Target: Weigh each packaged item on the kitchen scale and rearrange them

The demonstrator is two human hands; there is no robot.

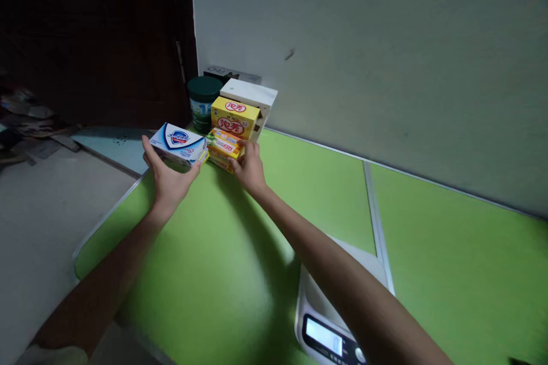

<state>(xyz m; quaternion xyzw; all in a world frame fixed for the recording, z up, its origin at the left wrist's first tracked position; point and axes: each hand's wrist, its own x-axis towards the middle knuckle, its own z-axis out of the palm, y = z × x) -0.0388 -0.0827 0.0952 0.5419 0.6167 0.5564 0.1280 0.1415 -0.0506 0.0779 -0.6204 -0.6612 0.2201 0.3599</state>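
Observation:
My left hand [169, 179] grips a white and blue soap box [178, 144] by its two ends, thumb at the right and fingers at the left. Close by on the right, my right hand [249, 168] has its fingers closed on the right end of a small orange and yellow box [225, 144]. Beneath that box lies another yellow one, partly hidden by my fingers. Just behind stands a larger yellow box [234, 120] with red lettering, in front of a white box [252, 93]. A dark green tub [204, 104] is at its left.
A white kitchen scale [306, 302] with a lit display sits under my right forearm on the green table [205, 274]. The wall [363, 57] borders the table's far edge. A dark door [98, 40] is at the left.

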